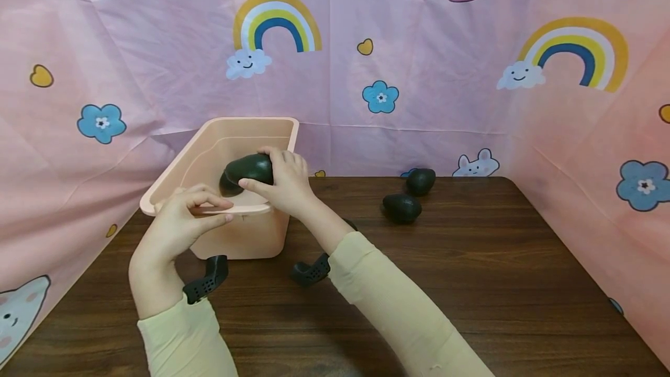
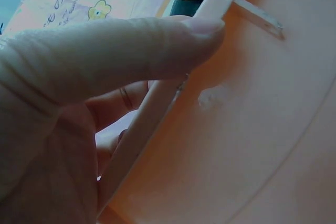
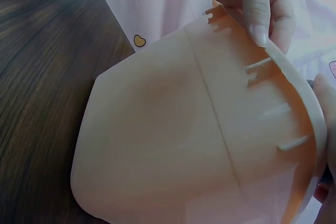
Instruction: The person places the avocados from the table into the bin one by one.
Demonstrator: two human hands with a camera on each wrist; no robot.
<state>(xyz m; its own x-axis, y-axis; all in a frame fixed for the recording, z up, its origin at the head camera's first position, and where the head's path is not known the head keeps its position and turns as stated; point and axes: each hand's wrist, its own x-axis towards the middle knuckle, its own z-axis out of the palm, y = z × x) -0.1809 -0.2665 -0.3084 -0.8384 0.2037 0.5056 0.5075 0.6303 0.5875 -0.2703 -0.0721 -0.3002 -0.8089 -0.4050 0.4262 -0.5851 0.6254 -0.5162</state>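
Note:
A peach-coloured plastic bin (image 1: 246,238) stands on the left of the table. My left hand (image 1: 178,226) pinches its near rim, thumb outside and fingers over the inner side; the left wrist view shows the thumb (image 2: 136,51) pressed on the rim. Over the bin's opening, my right hand (image 1: 289,182) grips a dark green avocado (image 1: 250,169), thumb on the near side and fingers over its end. Another dark avocado (image 1: 228,187) shows partly beneath it inside the bin. In the right wrist view the right hand (image 3: 327,108) appears only at the edge.
Two more avocados, one nearer (image 1: 402,208) and one farther (image 1: 420,181), lie close together on the dark wooden table (image 1: 471,284), right of the bin. A pink patterned cloth (image 1: 335,74) hangs behind the table and along both sides.

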